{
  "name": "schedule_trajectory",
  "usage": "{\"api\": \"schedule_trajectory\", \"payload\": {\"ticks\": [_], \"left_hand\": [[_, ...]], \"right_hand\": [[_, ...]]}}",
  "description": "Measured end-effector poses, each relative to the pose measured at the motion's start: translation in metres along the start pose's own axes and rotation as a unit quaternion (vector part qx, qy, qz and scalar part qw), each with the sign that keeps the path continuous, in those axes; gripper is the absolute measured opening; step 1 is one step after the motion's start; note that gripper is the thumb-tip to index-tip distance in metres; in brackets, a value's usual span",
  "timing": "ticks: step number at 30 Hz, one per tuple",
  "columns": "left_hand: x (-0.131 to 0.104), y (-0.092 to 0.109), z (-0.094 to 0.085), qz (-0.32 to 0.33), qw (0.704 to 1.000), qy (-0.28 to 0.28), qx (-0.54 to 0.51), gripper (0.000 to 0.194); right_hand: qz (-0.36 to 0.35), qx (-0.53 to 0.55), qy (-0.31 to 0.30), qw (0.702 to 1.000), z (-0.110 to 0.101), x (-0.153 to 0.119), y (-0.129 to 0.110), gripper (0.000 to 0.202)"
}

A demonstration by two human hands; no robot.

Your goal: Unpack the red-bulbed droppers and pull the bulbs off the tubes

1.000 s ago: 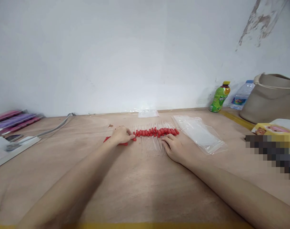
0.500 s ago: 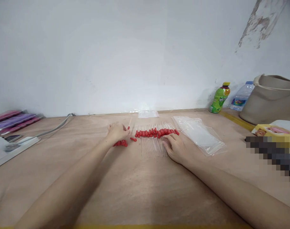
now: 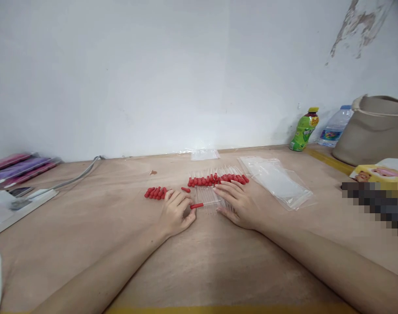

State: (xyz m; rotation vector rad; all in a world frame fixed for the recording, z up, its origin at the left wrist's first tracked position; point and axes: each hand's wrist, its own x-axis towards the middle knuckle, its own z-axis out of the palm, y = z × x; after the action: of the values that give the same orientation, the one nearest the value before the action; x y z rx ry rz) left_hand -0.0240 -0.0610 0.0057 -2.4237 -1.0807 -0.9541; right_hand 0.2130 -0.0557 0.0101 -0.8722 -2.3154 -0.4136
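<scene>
My left hand pinches the red rubber bulb of a glass dropper, its thin clear tube pointing right toward my other hand. My right hand lies with fingers spread over a row of clear glass tubes; whether it touches the held dropper's tube I cannot tell. Just beyond the fingers runs a tight row of red dropper bulbs, with more clear tubes fanning out behind. Left of it, several loose red bulbs are bunched by my left knuckles, and one single red bulb lies between the groups.
Clear plastic bags lie right of the droppers; another bag sits by the wall. A green bottle, a water bottle and a beige bag stand back right. At left are pink and purple packs and a cable.
My left hand has come right and nearer with the dropper, which has turned from pointing away to lying sideways. The loose bulbs it covered now show. My right fingers have spread wider.
</scene>
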Motion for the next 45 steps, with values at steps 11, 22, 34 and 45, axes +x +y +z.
{"api": "schedule_trajectory", "payload": {"ticks": [11,22,34,45], "left_hand": [[0.002,0.003,0.005,0.017,0.998,-0.033,-0.055,0.035],[0.004,0.006,0.016,0.105,0.992,-0.010,-0.062,0.018],[0.006,0.012,0.008,0.168,0.986,-0.015,-0.015,0.014],[0.006,0.015,0.003,0.166,0.984,-0.066,-0.025,0.014]], "right_hand": [[-0.035,0.071,0.020,0.997,0.019,0.001,0.001,0.021],[-0.050,0.087,0.027,0.995,0.023,0.000,-0.005,0.020],[-0.118,0.153,0.112,0.975,0.036,-0.003,-0.002,0.010],[-0.140,0.136,0.120,0.973,0.031,-0.007,-0.006,0.013]]}}
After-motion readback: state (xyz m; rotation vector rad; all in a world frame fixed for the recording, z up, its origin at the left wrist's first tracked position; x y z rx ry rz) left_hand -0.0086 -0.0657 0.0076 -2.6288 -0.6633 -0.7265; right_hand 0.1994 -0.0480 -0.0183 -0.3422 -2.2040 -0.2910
